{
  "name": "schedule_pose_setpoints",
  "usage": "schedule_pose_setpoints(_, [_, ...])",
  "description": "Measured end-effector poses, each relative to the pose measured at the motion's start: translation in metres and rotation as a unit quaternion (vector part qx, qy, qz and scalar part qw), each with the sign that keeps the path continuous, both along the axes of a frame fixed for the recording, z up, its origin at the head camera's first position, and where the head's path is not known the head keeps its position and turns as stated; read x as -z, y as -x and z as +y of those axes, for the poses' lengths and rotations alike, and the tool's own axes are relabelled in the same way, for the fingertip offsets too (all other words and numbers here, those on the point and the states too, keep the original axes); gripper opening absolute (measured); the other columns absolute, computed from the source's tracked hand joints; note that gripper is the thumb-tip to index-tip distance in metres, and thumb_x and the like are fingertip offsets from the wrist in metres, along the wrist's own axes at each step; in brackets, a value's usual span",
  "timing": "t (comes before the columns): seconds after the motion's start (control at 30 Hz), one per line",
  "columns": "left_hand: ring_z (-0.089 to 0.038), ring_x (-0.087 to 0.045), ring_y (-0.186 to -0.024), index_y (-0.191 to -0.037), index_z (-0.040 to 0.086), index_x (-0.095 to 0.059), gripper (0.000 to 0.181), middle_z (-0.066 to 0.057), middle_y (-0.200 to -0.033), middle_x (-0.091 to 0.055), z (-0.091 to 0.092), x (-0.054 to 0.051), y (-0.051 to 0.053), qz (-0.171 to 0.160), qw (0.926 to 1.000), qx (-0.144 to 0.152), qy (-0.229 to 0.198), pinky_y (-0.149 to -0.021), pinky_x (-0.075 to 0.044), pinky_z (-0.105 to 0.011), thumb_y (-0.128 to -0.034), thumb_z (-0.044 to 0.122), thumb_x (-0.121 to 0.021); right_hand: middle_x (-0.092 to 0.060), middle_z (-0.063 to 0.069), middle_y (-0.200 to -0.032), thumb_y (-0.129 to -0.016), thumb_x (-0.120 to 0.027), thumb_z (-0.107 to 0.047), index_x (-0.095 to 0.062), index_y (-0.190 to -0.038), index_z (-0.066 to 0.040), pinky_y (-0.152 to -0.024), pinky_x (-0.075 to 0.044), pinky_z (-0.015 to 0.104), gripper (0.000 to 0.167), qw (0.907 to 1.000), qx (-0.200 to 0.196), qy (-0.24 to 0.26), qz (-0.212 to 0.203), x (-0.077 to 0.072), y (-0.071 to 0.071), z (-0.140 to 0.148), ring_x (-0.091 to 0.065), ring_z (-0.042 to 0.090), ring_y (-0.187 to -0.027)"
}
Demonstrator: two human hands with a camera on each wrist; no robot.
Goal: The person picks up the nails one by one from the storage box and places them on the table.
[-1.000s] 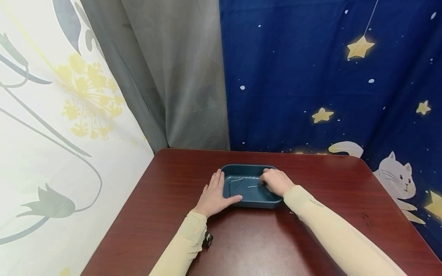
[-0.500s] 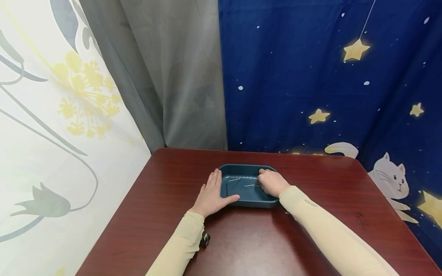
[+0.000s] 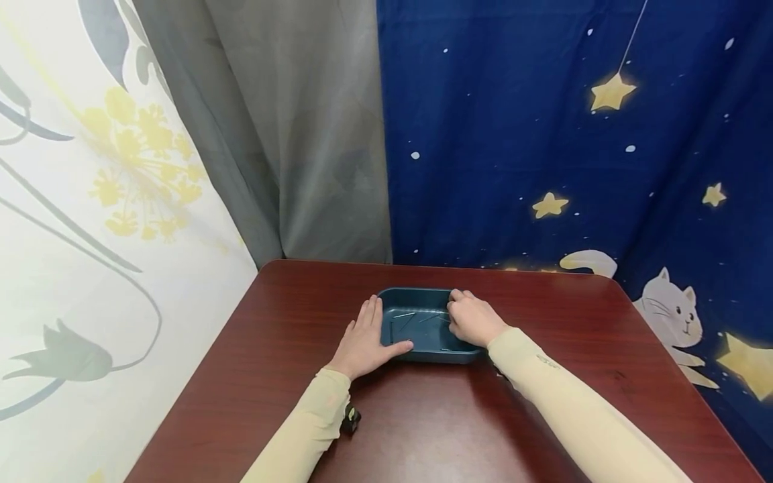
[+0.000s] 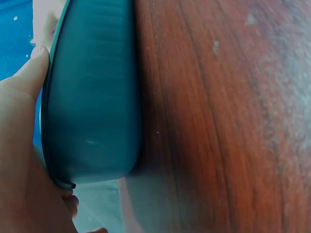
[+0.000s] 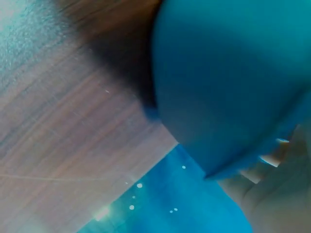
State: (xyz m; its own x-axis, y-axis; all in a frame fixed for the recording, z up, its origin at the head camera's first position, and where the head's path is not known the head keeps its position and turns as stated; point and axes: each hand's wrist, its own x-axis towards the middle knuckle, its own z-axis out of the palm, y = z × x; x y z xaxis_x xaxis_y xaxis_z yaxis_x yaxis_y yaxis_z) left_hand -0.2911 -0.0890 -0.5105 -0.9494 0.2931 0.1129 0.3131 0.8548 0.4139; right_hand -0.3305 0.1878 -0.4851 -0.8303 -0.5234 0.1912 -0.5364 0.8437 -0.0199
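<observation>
Left hand [image 3: 361,349]: we see straight fingers against the tray [image 3: 437,357], thumb apart.
Right hand [image 3: 475,320]: curled inside; grip, we can't tell.
Sticks [image 3: 404,314]: scattered.

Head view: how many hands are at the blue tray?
2: the left hand against the left end of the tray, and the right hand at its right end. No third hand shows, and neither of these is fully hidden.

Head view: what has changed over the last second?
The right hand has edged slightly toward the far side of the blue tray, and thin sticks beside it lie in a changed arrangement; any grip is unclear. The left hand stays against the tray, which hasn't visibly moved.
</observation>
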Motion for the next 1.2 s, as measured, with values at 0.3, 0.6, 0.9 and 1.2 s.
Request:
schedule_pose_setpoints(0.3, [-0.024, -0.002, -0.154, -0.163, 0.011, -0.007, 0.118, -0.005, -0.169, 0.000, -0.002, -0.001, 0.001, 0.007, 0.9998, 0.009, 0.016, -0.117, -0.017, -0.059, -0.0811, 0.089, -0.040, -0.058, 0.013, -0.118, -0.087, -0.073, -0.013, -0.071, -0.089, -0.006, -0.078, -0.054, 0.044, 0.007, 0.9989, 0.014, 0.027, 0.037, -0.017, -0.011, 0.007, -0.055, 0.031, -0.103])
schedule_pose_setpoints(0.6, [-0.026, -0.001, -0.154, -0.162, 0.008, -0.009, 0.123, -0.005, -0.169, 0.003, -0.004, 0.003, 0.004, 0.016, 0.9987, 0.018, 0.045, -0.117, -0.016, -0.060, -0.0780, 0.093, -0.036, -0.057, 0.020, -0.132, -0.086, -0.071, -0.014, -0.068, -0.079, -0.010, -0.103, -0.039, 0.059, 0.008, 0.9945, 0.056, 0.053, 0.071, -0.034, -0.018, 0.022, -0.049, 0.038, -0.125])
schedule_pose_setpoints(0.9, [-0.026, -0.001, -0.154, -0.162, 0.007, -0.009, 0.129, -0.006, -0.169, 0.001, -0.001, 0.001, 0.008, 0.012, 0.9989, 0.020, 0.041, -0.117, -0.016, -0.060, -0.0740, 0.095, -0.041, -0.054, 0.020, -0.136, -0.086, -0.070, -0.014, -0.065, -0.074, -0.013, -0.108, -0.027, 0.065, 0.013, 0.9864, 0.111, 0.090, 0.081, -0.050, -0.031, 0.047, -0.043, 0.039, -0.130])
schedule_pose_setpoints(1.2, [-0.026, -0.002, -0.154, -0.162, 0.008, -0.008, 0.132, -0.004, -0.169, 0.000, -0.002, 0.003, 0.005, 0.000, 0.9998, 0.008, 0.019, -0.118, -0.015, -0.059, -0.0714, 0.097, -0.042, -0.056, 0.023, -0.131, -0.084, -0.065, -0.011, -0.065, -0.070, -0.013, -0.105, -0.025, 0.070, 0.014, 0.9774, 0.153, 0.112, 0.095, -0.042, -0.048, 0.076, -0.045, 0.044, -0.127])
